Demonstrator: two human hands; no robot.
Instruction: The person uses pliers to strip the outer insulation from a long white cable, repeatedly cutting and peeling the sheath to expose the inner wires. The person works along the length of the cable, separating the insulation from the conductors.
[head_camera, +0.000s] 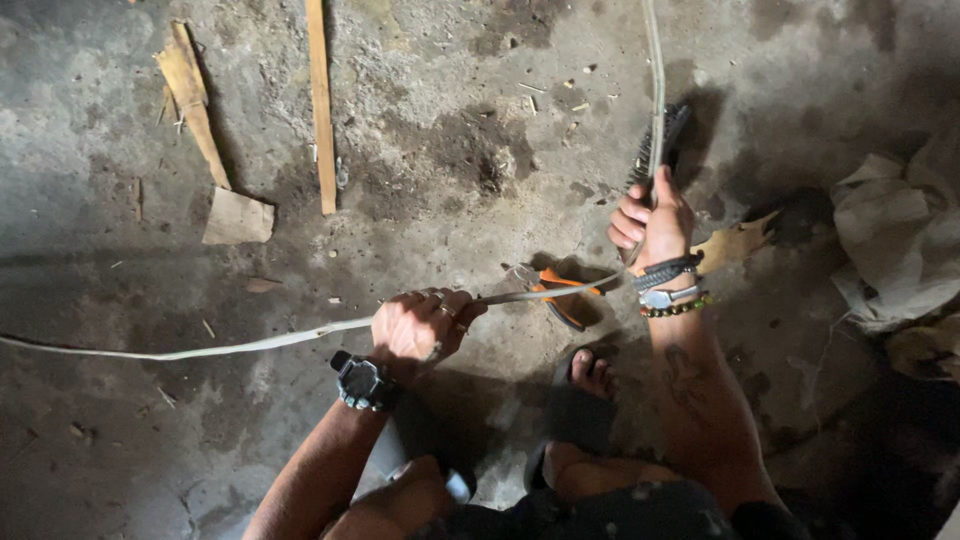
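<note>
I see my left hand (420, 325) clamped around a pale cable (250, 343), which runs leftward along the concrete floor (450, 150). My right hand (650, 220) grips its upward bend together with a wire brush (665, 135), bristles pointing away. Orange-handled pliers (560, 290) lie between.

The person crouches over a stained concrete floor (480, 150). The left hand (425, 325) is closed around a pale cable (250, 343) that runs off to the left along the floor and, to the right, bends up past the right hand (652, 222), which grips both the cable and a wire brush (660, 140) with dark bristles. Orange-handled pliers (560, 290) lie on the floor between the two hands. A black watch (362, 382) sits on the left wrist; bracelets (672, 288) ring the right. A sandalled foot (585, 385) rests near the pliers. Wood strips (320, 100) lie far left, and crumpled paper (895, 240) lies at the right.
</note>
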